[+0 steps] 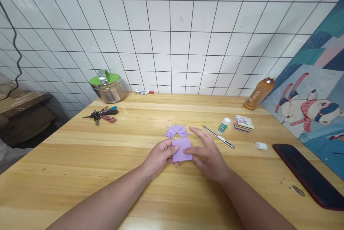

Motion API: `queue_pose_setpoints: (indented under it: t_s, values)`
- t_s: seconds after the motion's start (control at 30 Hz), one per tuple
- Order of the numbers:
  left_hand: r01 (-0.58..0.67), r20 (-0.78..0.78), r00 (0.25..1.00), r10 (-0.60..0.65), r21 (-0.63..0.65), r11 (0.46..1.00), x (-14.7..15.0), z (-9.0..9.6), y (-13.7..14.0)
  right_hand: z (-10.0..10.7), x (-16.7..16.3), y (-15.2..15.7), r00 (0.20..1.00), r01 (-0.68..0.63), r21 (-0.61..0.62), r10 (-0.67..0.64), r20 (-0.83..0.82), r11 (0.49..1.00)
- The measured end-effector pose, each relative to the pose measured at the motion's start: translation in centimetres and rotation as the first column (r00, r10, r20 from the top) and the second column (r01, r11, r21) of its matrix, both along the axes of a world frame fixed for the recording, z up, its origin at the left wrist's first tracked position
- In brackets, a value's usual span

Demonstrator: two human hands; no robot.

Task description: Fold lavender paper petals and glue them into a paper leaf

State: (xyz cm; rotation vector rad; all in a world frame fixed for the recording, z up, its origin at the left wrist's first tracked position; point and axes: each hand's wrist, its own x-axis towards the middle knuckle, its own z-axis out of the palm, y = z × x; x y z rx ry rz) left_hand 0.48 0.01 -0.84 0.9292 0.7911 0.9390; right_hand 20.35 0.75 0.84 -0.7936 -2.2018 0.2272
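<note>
A small square of purple paper (179, 154) is held a little above the wooden table. My left hand (161, 154) is closed on its left side, thumb on top and fingers underneath. My right hand (211, 156) grips the paper's right side, one fingertip resting on its face and another digit at the lower right edge. A further finger of that hand stretches away from the sheet. Just beyond the paper lies a folded purple paper piece (176, 129) with several pointed tips, fanned like a leaf. The undersides of both hands are hidden.
Right of my hands lie a slim cutter knife (219, 137), a glue stick (224, 125), its white cap (261, 146), a paper stack (243, 123) and a phone (309, 176). Farther back stand a bottle (259, 93) and a steel pot (109, 88), with keys (100, 114) and a marker (144, 92).
</note>
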Motion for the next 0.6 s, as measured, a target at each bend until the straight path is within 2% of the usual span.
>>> queue_pose_setpoints:
  t_s: [0.07,0.17,0.23,0.33,0.4,0.47,0.53,0.6]
  values:
    - [0.009,-0.029,1.0,-0.008,0.027,1.0,0.0,-0.1,0.1,-0.4,0.0,0.3,0.998,-0.033,-0.143,0.024,-0.063,0.989]
    - [0.013,-0.036,0.999,-0.012,0.023,1.0,0.0,-0.3,0.1,-0.9,-0.2,0.4,0.979,-0.114,-0.349,0.044,-0.2,0.93]
    - [0.006,-0.038,0.999,-0.006,-0.001,1.0,0.0,-0.2,0.0,-1.0,-0.5,0.4,0.954,-0.164,-0.48,0.016,-0.298,0.862]
    - [-0.025,-0.061,0.998,0.023,-0.027,0.999,0.2,0.0,-0.2,-1.2,-1.0,0.4,0.906,-0.204,-0.657,-0.114,-0.407,0.726]
    - [-0.041,-0.074,0.997,0.039,-0.025,0.999,0.2,0.2,-0.3,-1.3,-1.2,0.4,0.872,-0.203,-0.732,-0.219,-0.437,0.651]
    - [-0.04,-0.06,0.997,0.04,-0.01,0.999,0.2,0.4,-0.4,-1.4,-1.4,0.5,0.854,-0.187,-0.776,-0.291,-0.432,0.602]
    - [-0.017,-0.028,0.999,0.018,0.023,1.0,0.2,0.5,-0.6,-1.4,-1.5,0.5,0.848,-0.152,-0.793,-0.334,-0.412,0.59]
    - [0.013,-0.022,1.0,-0.011,0.101,0.995,0.3,0.6,-0.7,-1.2,-1.7,0.3,0.851,-0.091,-0.779,-0.358,-0.385,0.621]
